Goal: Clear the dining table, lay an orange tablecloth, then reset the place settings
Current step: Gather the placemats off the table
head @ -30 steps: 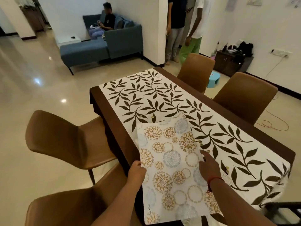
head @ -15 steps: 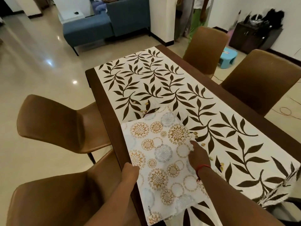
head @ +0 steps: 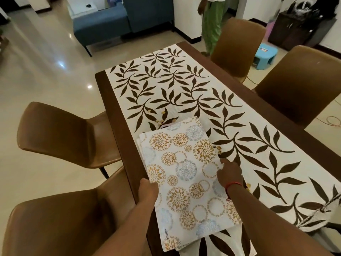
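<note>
A stack of white placemats (head: 186,174) with gold and blue round flower prints lies at the near left of the dining table (head: 118,115). It rests on a white tablecloth (head: 184,89) with brown leaves. My left hand (head: 147,189) grips the stack's left edge, its fingers hidden under it. At the right edge my right hand (head: 229,172) holds the stack with curled fingers, a red thread around the wrist. Small yellow bits (head: 162,119) are scattered on the cloth beyond the stack and beside my right hand.
Brown chairs stand on the left (head: 64,133), near left (head: 55,224), and across the table (head: 236,47) (head: 302,85). A person in green trousers (head: 210,21) stands beyond the far end. A blue stool (head: 264,56), a blue sofa (head: 110,21) and an orange cable (head: 332,121) are on the floor.
The placemats have come down from a raised, tilted hold to lie flatter on the table. Both hands kept their hold on the edges. My view has tipped downward.
</note>
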{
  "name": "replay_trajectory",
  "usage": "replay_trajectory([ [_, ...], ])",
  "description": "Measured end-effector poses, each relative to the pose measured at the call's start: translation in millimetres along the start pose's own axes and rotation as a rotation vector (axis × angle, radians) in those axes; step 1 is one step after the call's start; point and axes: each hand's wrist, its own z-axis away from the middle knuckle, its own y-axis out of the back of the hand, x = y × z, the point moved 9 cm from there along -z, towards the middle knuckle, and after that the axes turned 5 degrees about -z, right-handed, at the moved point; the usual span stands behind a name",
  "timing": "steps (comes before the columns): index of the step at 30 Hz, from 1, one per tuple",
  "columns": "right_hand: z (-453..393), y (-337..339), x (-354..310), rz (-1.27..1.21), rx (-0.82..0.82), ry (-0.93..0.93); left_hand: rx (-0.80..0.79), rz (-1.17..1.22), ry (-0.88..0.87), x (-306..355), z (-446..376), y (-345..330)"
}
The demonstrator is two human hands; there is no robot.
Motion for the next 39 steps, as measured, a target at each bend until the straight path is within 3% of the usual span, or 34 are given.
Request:
replay_trajectory([
  [10, -0.5, 5.5, -10.7, -0.306, 0.042, 0.019, 0.186, 0.105, -0.139, 28.3, 17.0, 9.5],
  [19, 28.3, 24.6, -25.3, -0.486, 0.146, 0.022, 0.176, 0.211, -0.353, 54.2, 28.5, 36.6],
  [26, 76.3, 52.9, -24.3, -0.580, 0.318, 0.009, 0.039, 0.205, -0.455, 79.2, 34.1, 53.9],
  [36, 229.6, 58.5, 5.6, -0.686, 0.640, -0.135, -0.390, 0.149, -0.659, 70.5, 69.0, 75.9],
  [39, 287.4, 44.9, 23.6, -0.718, 0.719, -0.186, -0.485, 0.109, -0.643, 51.8, 86.5, 77.3],
])
